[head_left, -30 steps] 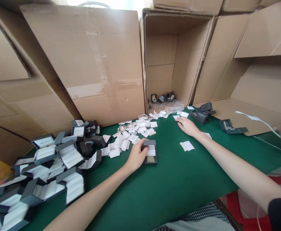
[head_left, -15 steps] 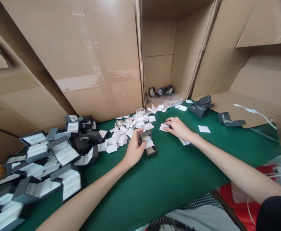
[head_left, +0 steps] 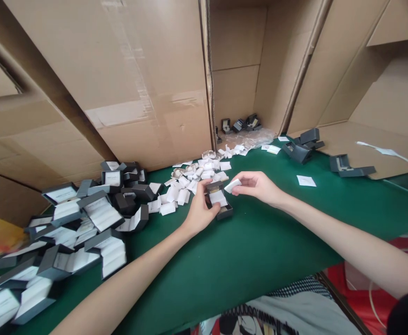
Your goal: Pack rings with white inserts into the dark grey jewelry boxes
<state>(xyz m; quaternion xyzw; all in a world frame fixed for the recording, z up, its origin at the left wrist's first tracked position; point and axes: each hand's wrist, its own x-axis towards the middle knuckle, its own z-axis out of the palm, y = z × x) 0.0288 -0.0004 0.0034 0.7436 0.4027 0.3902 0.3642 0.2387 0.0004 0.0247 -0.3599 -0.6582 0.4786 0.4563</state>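
My left hand (head_left: 203, 209) grips a small open dark grey box (head_left: 226, 213) by its left side, thumb across its front part. A white lining shows inside the box, which sits at the green table's middle. Between the thumb and fingers of my right hand (head_left: 256, 187) is a small white card (head_left: 232, 185), held just right of the box's raised lid. Beyond my left hand spreads a heap of small white folded papers (head_left: 176, 190).
Many open dark boxes with white linings (head_left: 101, 211) are piled on the left. More dark boxes (head_left: 302, 146) and a loose white card (head_left: 306, 180) lie to the right. Cardboard walls (head_left: 162, 83) stand behind; a white cable (head_left: 392, 152) runs at right.
My right hand has lifted the white card off the table and brought it left, close to the box. My left thumb has shifted onto the box's front. The view has moved slightly.
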